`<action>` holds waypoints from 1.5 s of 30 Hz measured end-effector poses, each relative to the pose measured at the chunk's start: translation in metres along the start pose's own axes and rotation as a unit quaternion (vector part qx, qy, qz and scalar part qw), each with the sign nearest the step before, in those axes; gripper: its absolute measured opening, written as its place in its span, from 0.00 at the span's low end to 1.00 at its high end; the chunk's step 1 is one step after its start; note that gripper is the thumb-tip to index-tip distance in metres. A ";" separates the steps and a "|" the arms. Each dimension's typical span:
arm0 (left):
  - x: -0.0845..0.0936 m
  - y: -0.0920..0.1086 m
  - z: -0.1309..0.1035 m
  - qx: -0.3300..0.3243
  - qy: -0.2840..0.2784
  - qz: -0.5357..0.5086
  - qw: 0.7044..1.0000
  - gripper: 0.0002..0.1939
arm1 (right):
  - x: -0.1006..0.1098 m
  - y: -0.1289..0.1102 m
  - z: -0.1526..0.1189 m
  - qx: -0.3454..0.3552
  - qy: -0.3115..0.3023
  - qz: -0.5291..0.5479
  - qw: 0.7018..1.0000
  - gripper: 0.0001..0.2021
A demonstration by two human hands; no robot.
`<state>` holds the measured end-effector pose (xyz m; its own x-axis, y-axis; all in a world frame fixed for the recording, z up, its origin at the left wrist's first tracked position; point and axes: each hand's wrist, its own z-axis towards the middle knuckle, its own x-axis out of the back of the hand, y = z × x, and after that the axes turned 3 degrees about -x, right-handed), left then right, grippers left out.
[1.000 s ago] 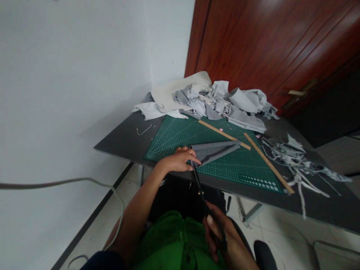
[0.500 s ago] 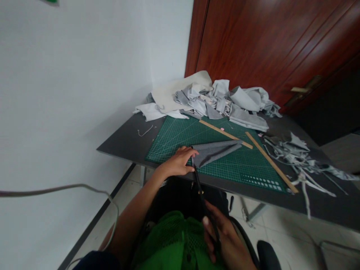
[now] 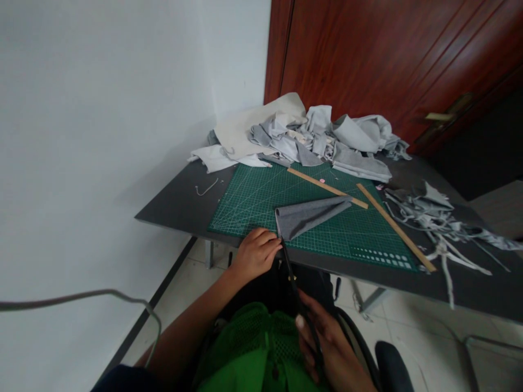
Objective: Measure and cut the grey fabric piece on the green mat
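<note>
A folded piece of grey fabric (image 3: 312,216) lies on the green cutting mat (image 3: 249,190), narrowing toward the right. My left hand (image 3: 257,253) is at the near left corner of the fabric, thumb and fingers pinched together on its edge. Just what part they grip is partly hidden by the fingers. My right hand (image 3: 330,343) is wrapped round the handles of black scissors (image 3: 289,267) with a brass-coloured pivot. The scissors point away from me, over the table's front edge, and their tips meet the fabric's corner beside my left fingertips.
Two wooden rulers, one (image 3: 327,188) behind the fabric and one (image 3: 396,227) along the mat's right side, lie flat. Fabric scraps (image 3: 286,133) are heaped at the back; grey offcuts and strips (image 3: 433,215) lie right. A cable (image 3: 118,294) hangs at left.
My left hand has slid toward me along the fabric's left edge, and its spread fingers have closed into a pinch. The scissors stay in my right hand, nearly in the same place.
</note>
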<state>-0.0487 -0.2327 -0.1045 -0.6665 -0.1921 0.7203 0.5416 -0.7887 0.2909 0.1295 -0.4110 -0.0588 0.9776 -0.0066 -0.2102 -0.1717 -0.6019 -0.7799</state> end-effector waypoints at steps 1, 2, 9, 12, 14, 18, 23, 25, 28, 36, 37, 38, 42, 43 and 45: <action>0.000 0.000 0.000 -0.002 -0.005 0.003 1.000 0.09 | 0.001 0.001 0.000 -0.001 -0.003 0.000 1.000 0.52; 0.001 -0.001 0.001 -0.004 -0.010 0.005 1.000 0.09 | 0.002 0.002 0.000 -0.002 -0.006 -0.001 1.000 0.51; 0.003 0.000 0.002 -0.002 -0.009 0.011 1.000 0.09 | 0.003 0.005 0.001 -0.004 -0.004 -0.012 1.000 0.53; 0.003 0.000 0.002 0.005 -0.021 0.009 1.000 0.10 | 0.000 0.002 0.001 -0.002 -0.008 -0.020 1.000 0.54; 0.002 0.000 0.002 0.010 -0.027 0.009 1.000 0.10 | -0.001 0.000 0.002 -0.001 -0.011 -0.022 1.000 0.54; 0.003 0.000 0.003 0.014 -0.033 0.010 0.999 0.11 | 0.000 0.002 0.004 0.010 -0.012 -0.011 1.000 0.54; 0.004 0.001 0.003 0.018 -0.017 0.006 1.000 0.09 | 0.002 0.004 0.004 0.008 0.002 0.022 1.000 0.45; 0.003 0.001 0.003 0.017 -0.009 -0.002 1.000 0.08 | 0.002 0.001 0.005 0.014 0.011 0.032 0.999 0.41; 0.002 0.000 0.003 0.017 0.003 -0.009 1.000 0.08 | -0.001 -0.005 0.007 0.012 0.026 0.051 0.998 0.40; 0.003 0.001 0.002 -0.002 -0.005 0.006 1.000 0.10 | -0.004 -0.017 0.015 0.022 0.033 0.048 0.998 0.38; 0.003 0.000 0.002 -0.009 -0.002 0.009 1.000 0.10 | -0.004 -0.017 0.016 0.024 0.032 0.046 0.998 0.38; 0.003 0.000 0.002 -0.014 0.000 0.011 1.000 0.10 | -0.005 -0.018 0.018 0.027 0.032 0.044 0.998 0.38; 0.002 0.000 0.002 -0.028 0.000 0.026 0.999 0.11 | -0.008 -0.022 0.024 0.041 0.033 0.034 0.998 0.39; 0.002 0.000 0.002 -0.030 0.002 0.028 0.999 0.11 | -0.009 -0.022 0.026 0.047 0.030 0.032 0.998 0.39; 0.003 0.000 0.003 -0.033 0.006 0.030 0.999 0.11 | -0.009 -0.024 0.028 0.056 0.021 0.027 0.998 0.38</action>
<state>-0.0492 -0.2317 -0.1009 -0.6402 -0.2477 0.7271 0.5469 -0.8117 0.2051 0.1211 -0.3743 -0.0547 0.9703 -0.0711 -0.2313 -0.2348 -0.5071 -0.8293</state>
